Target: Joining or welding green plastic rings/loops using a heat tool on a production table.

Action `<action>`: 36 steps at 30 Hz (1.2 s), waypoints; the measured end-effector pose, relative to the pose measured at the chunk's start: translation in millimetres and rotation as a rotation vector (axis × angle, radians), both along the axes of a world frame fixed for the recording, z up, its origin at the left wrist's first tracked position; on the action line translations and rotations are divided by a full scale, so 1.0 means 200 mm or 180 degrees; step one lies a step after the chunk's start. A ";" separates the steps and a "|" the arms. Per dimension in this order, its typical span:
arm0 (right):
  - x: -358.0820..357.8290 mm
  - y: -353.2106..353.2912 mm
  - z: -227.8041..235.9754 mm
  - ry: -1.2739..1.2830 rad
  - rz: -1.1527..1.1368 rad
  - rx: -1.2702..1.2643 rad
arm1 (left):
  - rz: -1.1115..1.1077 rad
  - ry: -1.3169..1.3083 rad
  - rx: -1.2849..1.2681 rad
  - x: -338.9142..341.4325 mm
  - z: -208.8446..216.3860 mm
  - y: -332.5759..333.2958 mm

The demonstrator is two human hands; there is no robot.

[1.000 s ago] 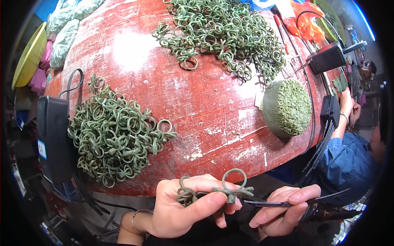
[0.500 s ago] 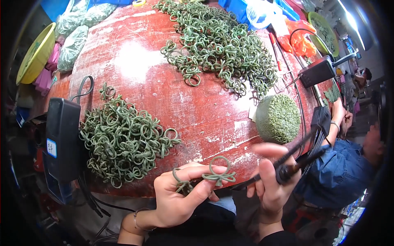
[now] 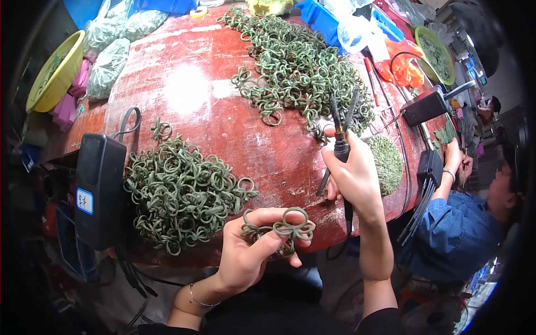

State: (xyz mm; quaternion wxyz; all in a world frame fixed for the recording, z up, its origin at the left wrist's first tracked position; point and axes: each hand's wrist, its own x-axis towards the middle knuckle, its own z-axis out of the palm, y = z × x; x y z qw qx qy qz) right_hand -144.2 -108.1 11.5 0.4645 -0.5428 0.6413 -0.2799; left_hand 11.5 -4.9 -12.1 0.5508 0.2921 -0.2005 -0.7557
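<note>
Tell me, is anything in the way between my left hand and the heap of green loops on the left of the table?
Nothing visible: between your left hand, which holds green looped pieces, and the left heap, only red tabletop shows.

At the lower centre of the frame, the left hand (image 3: 245,254) holds green looped pieces (image 3: 293,228) between thumb and fingers; right of centre, the right hand (image 3: 357,177) grips a black-handled tool (image 3: 341,149), tip directed upward, together with a thin dark implement. The red table (image 3: 279,162) supports one pile of loops (image 3: 181,195) at centre left and a larger pile (image 3: 301,64) at upper centre. A green textured block (image 3: 386,164) sits right of centre, partly behind the right hand.
</note>
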 end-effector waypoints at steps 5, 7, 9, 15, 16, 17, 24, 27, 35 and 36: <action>0.01 0.06 -0.02 0.0072 0.0035 0.0190 | 0.0042 -0.0100 0.0016 0.01 0.01 0.00; 0.00 0.09 -0.01 0.0166 0.0141 0.0225 | 0.0059 -0.0151 -0.0072 0.01 0.00 -0.01; -0.02 0.13 -0.02 0.0070 0.0137 0.0272 | 0.0084 -0.0210 -0.0162 0.01 -0.01 -0.01; -0.05 0.27 0.07 -0.0762 0.0022 0.0599 | -0.0070 0.0015 -0.0020 -0.01 0.01 -0.03; -0.04 0.29 0.09 -0.0896 -0.0085 0.0529 | -0.0044 0.0369 -0.0005 -0.01 0.00 -0.03; -0.05 0.31 0.11 -0.0961 -0.0082 0.0476 | -0.0016 0.0723 0.0011 -0.01 -0.01 -0.04; -0.06 0.42 0.17 -0.1470 -0.0407 0.0318 | -0.0023 0.0701 -0.0239 -0.04 -0.04 -0.04; -0.06 0.44 0.18 -0.1468 -0.0684 0.0240 | -0.0072 0.0606 0.0019 -0.05 -0.01 -0.05; -0.08 0.45 0.20 -0.0875 -0.0540 -0.0173 | -0.0686 -0.0402 0.0022 -0.08 0.01 -0.07; -0.09 0.45 0.21 -0.0833 -0.0559 -0.0198 | -0.0762 -0.0524 -0.0150 -0.08 0.01 -0.07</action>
